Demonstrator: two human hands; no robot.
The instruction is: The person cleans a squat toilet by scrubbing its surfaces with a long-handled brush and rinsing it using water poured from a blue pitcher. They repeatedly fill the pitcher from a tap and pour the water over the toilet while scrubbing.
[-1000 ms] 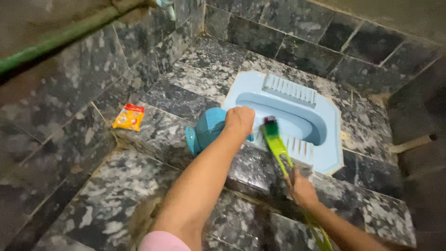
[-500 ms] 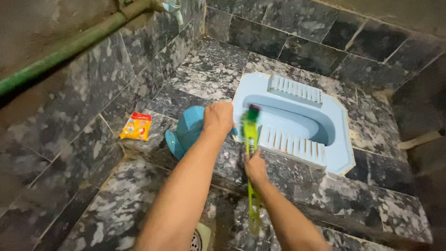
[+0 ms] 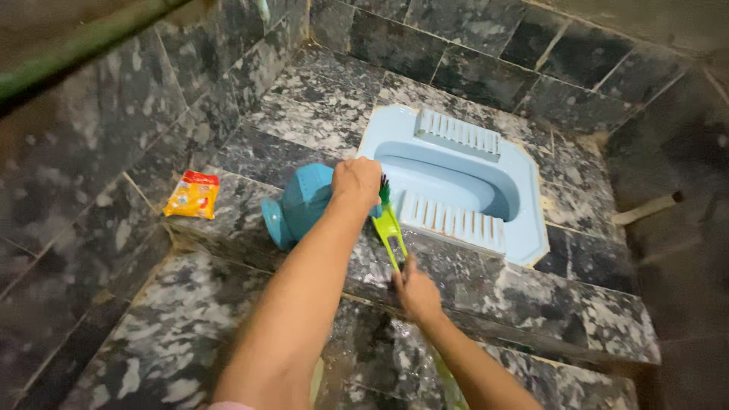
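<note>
green brush (image 3: 389, 224) sits at the near-left edge of the light blue squat pan (image 3: 524, 220), bristles up by the rim. right hand (image 3: 416, 292) — grip wrapped tight round the brush handle. left hand (image 3: 357, 182) — grip clamped on a teal jug (image 3: 300, 205) tipped on its side, just beside the brush head. yellow-red sachet (image 3: 192, 194) lies well left on the dark marble step (image 3: 250, 152).

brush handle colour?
Bright lime green on the brush handle, gripped by the right hand; the bristles look dark. Head view, the only one, shows it.
</note>
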